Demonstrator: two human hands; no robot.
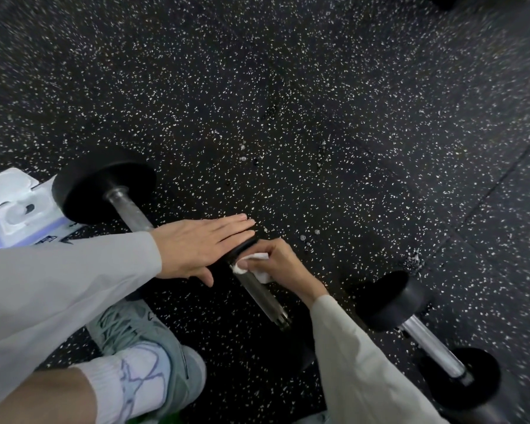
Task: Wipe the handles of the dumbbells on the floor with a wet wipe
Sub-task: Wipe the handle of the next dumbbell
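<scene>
Black white-speckled floor (318,102), white wipe (262,256)

the far part of the speckled floor (288,87) is wide and bare, so a hand could pass there with nothing to bump. close in, it is crowded. the left dumbbell (104,185) lies at a slant, with a wipes pack (16,206) just beside its big black end. the left hand (196,246) lies flat over where two dumbbells meet. the middle dumbbell (263,295) runs down under the right hand (276,261) (it grips a wet wipe (262,257)). the right dumbbell (426,335) sits apart, with bare floor between. a shoe (141,338) blocks the near left.
</scene>
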